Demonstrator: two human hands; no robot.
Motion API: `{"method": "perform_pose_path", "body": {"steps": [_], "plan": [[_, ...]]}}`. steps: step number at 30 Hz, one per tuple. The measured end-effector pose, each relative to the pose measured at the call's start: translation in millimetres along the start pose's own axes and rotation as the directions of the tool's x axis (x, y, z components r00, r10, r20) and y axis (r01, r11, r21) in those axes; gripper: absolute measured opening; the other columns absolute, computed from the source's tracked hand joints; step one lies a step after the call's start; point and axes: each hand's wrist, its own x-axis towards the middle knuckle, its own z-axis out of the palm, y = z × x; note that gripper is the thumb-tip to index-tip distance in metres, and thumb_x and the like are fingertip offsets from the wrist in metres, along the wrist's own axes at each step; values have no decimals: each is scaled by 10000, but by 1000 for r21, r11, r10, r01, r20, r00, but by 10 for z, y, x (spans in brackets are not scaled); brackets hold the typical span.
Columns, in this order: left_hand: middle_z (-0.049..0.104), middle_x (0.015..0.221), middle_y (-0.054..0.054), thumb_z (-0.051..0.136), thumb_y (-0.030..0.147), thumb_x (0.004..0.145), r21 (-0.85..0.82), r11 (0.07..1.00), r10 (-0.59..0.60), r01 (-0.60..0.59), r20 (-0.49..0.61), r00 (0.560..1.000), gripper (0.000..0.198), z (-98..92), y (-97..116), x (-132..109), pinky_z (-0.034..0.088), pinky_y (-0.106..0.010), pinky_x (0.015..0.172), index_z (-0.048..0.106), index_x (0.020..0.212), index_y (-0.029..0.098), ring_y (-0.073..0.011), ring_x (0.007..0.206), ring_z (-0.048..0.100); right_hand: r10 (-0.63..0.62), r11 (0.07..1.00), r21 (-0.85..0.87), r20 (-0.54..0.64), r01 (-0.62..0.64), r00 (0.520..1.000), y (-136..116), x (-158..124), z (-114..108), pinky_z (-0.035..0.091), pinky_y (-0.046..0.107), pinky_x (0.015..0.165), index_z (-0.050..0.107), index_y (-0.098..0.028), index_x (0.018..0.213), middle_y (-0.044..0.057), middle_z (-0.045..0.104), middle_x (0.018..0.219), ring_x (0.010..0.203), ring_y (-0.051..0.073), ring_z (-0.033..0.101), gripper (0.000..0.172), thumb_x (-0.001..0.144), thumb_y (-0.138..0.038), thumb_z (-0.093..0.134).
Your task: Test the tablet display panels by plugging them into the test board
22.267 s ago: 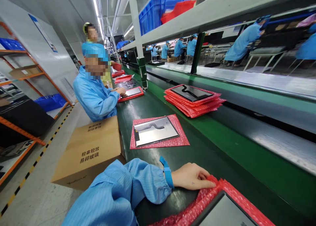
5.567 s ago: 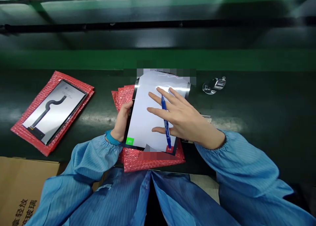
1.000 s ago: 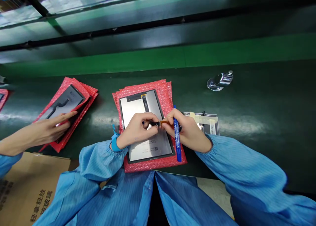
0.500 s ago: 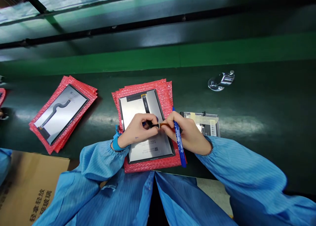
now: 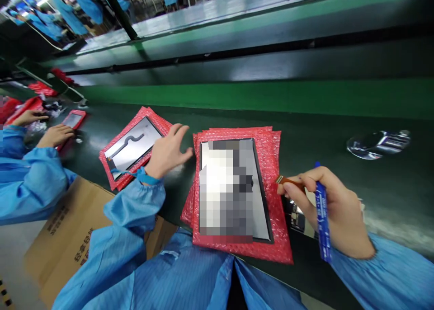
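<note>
My left hand [image 5: 167, 149] reaches out to the left with its fingers apart and nothing in them. It is over the right edge of the left display panel [image 5: 145, 136], which has a dark curved flex cable on its back and rests on red bubble-wrap bags. My right hand [image 5: 334, 208] pinches an orange flex cable [image 5: 290, 181] between thumb and forefinger. A blue marker pen [image 5: 322, 219] is tucked between the same hand's fingers. Between my hands a second display panel [image 5: 262, 201], partly blurred by blocks, lies on stacked red bubble wrap [image 5: 278, 228].
A shiny metal tape dispenser [image 5: 379, 145] stands at the right of the dark green bench. Partly behind my right hand lies a circuit assembly [image 5: 298, 217]. A cardboard box [image 5: 68, 237] is below the bench's front edge. At far left, a co-worker's hands [image 5: 56, 136] touch a red-wrapped item.
My hands have parted: the left has let go and moved left to the other panel; the right has moved right with the orange cable and pen. My view has swung left.
</note>
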Motion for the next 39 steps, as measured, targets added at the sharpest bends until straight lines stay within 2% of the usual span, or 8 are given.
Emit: {"method": "perform_pose_path", "body": {"steps": [6, 16, 20, 23, 26, 30, 35, 39], "plan": [[466, 1520, -143, 454, 386, 974, 375, 927, -93, -13, 264, 960, 527, 156, -967, 339, 505, -422, 839, 459, 1476, 222, -366, 1142, 637, 28, 1000, -2, 62, -28, 998, 61, 1, 20, 492, 282, 546, 412, -258, 766, -16, 685, 715, 655, 204, 724, 315, 925, -382, 654], [597, 1256, -172, 461, 392, 943, 299, 868, -395, 395, -66, 917, 423, 307, -1360, 554, 457, -392, 841, 619, 1259, 160, -304, 1067, 621, 21, 999, -35, 47, -20, 999, 32, -4, -30, 472, 252, 549, 416, -252, 754, -21, 680, 699, 662, 175, 717, 302, 913, -306, 668], [529, 1363, -252, 549, 323, 877, 167, 868, -454, 468, -118, 883, 443, 244, -1199, 539, 463, -488, 872, 589, 1271, 123, -412, 1106, 615, 3, 998, -65, 52, 0, 999, 1, -37, -37, 415, 241, 501, 417, -243, 754, -21, 674, 708, 664, 165, 718, 290, 917, -281, 654], [621, 1276, -169, 568, 416, 884, 30, 929, -362, 369, -142, 921, 432, 215, -731, 295, 476, -387, 862, 604, 1220, 147, -318, 1086, 632, -17, 998, -55, 45, 19, 999, -17, -35, -38, 432, 228, 516, 414, -241, 752, -32, 675, 704, 652, 148, 713, 296, 919, -271, 655], [707, 823, -54, 500, 454, 918, -337, 923, -142, 184, 147, 979, 331, 237, -185, -110, 440, -309, 690, 664, 805, 190, -209, 772, 643, -31, 999, -38, 28, 32, 999, -24, -25, -40, 455, 218, 532, 417, -243, 755, -42, 677, 692, 635, 136, 708, 295, 918, -272, 661], [630, 696, -6, 528, 436, 911, -526, 826, -20, 203, 332, 943, 297, 324, 223, -528, 376, -303, 628, 589, 735, 205, -170, 648, 557, -19, 999, -32, 35, 20, 999, -19, -21, -44, 467, 239, 532, 421, -248, 753, -22, 690, 709, 650, 160, 721, 300, 916, -264, 672], [522, 699, 4, 513, 458, 924, -719, 656, -70, 229, 245, 967, 309, 286, 152, -647, 361, -290, 607, 514, 732, 217, -163, 664, 483, -8, 1000, -19, 43, 9, 999, -4, -21, -34, 494, 270, 541, 428, -253, 749, -12, 685, 703, 664, 191, 726, 301, 922, -292, 672], [431, 666, 31, 535, 511, 890, -685, 635, -297, 357, 211, 931, 303, 62, -359, -608, 292, -265, 523, 528, 802, 221, -137, 582, 387, 0, 1000, -25, 44, 1, 999, -9, -27, -29, 490, 300, 527, 435, -262, 758, -5, 688, 714, 655, 213, 718, 290, 934, -329, 656]]}}
